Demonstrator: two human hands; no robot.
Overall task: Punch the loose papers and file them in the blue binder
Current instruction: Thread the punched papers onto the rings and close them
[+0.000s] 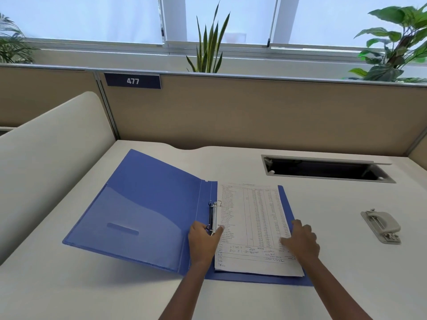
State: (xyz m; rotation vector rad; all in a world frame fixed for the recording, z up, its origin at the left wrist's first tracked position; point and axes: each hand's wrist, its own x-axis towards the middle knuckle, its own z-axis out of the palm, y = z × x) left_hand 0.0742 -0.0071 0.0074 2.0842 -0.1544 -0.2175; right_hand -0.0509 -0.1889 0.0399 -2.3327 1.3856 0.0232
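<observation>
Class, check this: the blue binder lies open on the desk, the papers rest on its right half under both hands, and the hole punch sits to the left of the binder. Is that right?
Not quite. The head view shows the hole punch on the desk to the right of the blue binder, not the left. The rest holds: the papers rest on its right half, with the left hand and right hand on them.

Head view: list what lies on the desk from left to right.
Binder's open front cover → ring mechanism with the left hand on it → papers → right hand at their right edge → hole punch.

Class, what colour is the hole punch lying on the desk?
Light grey hole punch, clearest in the head view.
</observation>
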